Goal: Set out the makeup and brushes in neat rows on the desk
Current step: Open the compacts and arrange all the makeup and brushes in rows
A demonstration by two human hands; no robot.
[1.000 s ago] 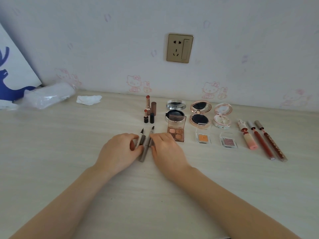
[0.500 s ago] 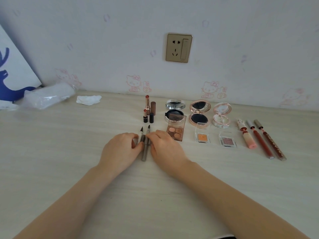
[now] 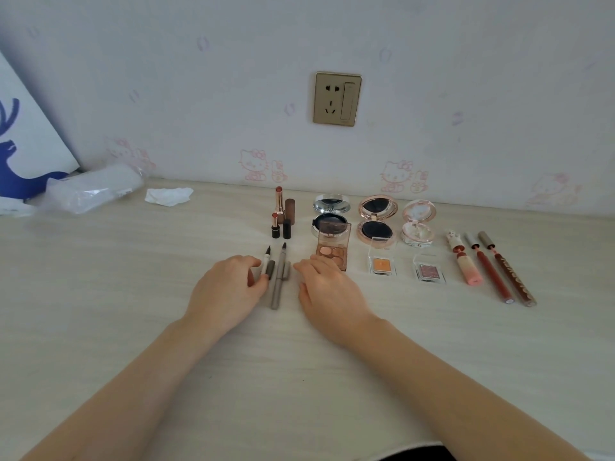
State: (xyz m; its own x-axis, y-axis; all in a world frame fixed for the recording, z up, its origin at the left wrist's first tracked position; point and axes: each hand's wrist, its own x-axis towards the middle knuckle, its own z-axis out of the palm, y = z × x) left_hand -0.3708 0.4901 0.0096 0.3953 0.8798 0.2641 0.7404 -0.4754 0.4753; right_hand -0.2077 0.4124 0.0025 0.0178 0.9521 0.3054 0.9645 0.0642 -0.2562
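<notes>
Across the middle of the frame, on the pale wooden bench [image 3: 100, 327], three round compacts stand open in a row: a silver compact [image 3: 331, 214] with a dark pan, a rose-gold compact [image 3: 377, 219] with a dark pan under its mirror, and a pink compact [image 3: 418, 221] whose contents look pale and glossy. Just below them lie three small open palettes: a brown eyeshadow palette [image 3: 332, 252] holding several tan and copper pans, a clear case [image 3: 382, 262] with one orange pan, and a clear case [image 3: 429, 271] with one plum pan. Left of the compacts stand two uncapped lipsticks [image 3: 278, 211] with their caps beside them; at the right of the row lie three lip glosses [image 3: 492, 267] side by side. At centre, the left hand [image 3: 226, 291] has its fingers curled round the white liner pen [image 3: 266, 261] and its dark cap, thumb against them. Just to the right lies the grey pen [image 3: 279, 277], parallel and pointing up the frame. The right hand [image 3: 327, 287] rests with relaxed fingers, holding nothing, just beside the grey pen and overlapping the brown palette's lower edge. At upper left lie a clear plastic bag [image 3: 93, 191] and a crumpled tissue [image 3: 169, 195].
</notes>
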